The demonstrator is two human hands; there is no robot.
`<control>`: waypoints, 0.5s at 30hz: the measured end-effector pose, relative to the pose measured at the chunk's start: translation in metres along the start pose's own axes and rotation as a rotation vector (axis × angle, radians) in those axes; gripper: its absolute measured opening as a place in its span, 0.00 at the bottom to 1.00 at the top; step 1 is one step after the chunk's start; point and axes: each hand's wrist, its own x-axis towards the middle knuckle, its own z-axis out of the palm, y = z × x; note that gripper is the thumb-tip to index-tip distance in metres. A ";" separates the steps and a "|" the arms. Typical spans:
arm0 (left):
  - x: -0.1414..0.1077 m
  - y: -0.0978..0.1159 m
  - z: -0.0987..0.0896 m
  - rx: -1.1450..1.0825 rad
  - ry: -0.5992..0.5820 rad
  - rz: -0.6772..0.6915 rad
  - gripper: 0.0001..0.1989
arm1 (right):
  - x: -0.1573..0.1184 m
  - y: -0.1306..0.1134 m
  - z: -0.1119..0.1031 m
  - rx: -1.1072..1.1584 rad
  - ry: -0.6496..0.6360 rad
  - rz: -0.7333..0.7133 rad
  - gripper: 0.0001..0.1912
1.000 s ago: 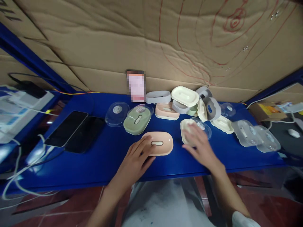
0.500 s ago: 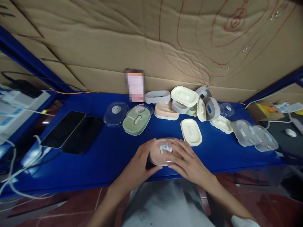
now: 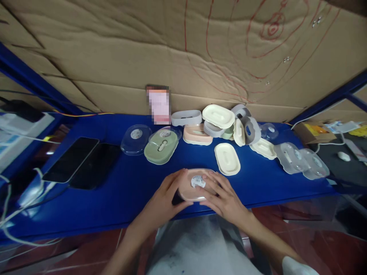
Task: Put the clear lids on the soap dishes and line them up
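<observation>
- Clear lid (image 3: 129, 147) with a round sticker lies beyond and left of the fingers of the left hand (image 3: 168, 193); a green box (image 3: 156, 153) sits nearer them.
- Left fingers hold the left end of a pink box (image 3: 186, 190), thumb along its near edge, the others at its far edge.
- Pink box lies between both hands' fingers: rounded, oblong, pale, glossy under a transparent cover (image 3: 197, 181) bearing a white printed label.
- Seating that cover appears to be the step in hand; the next move probably calls for even pressure around the rim.
- Right hand (image 3: 231, 198) grips the right end, fingers spread over the cover, thumb at the near edge.
- Cream tray (image 3: 228, 159) rests just beyond the right fingers on the blue surface (image 3: 120, 206).
</observation>
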 end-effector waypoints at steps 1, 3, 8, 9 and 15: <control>0.000 0.000 0.000 0.005 0.007 0.002 0.45 | 0.000 0.001 0.000 0.025 -0.017 0.022 0.31; -0.001 0.000 -0.001 0.008 0.009 0.016 0.44 | -0.001 0.004 0.000 0.074 -0.056 0.058 0.34; -0.002 0.004 -0.008 -0.014 -0.072 0.041 0.44 | -0.021 0.024 -0.033 0.161 0.047 0.069 0.37; -0.001 0.005 -0.009 -0.016 -0.074 0.036 0.43 | -0.029 0.037 -0.049 0.129 0.128 0.109 0.38; 0.002 0.007 -0.009 0.046 -0.056 0.083 0.28 | -0.088 0.204 -0.165 -0.571 0.451 0.792 0.38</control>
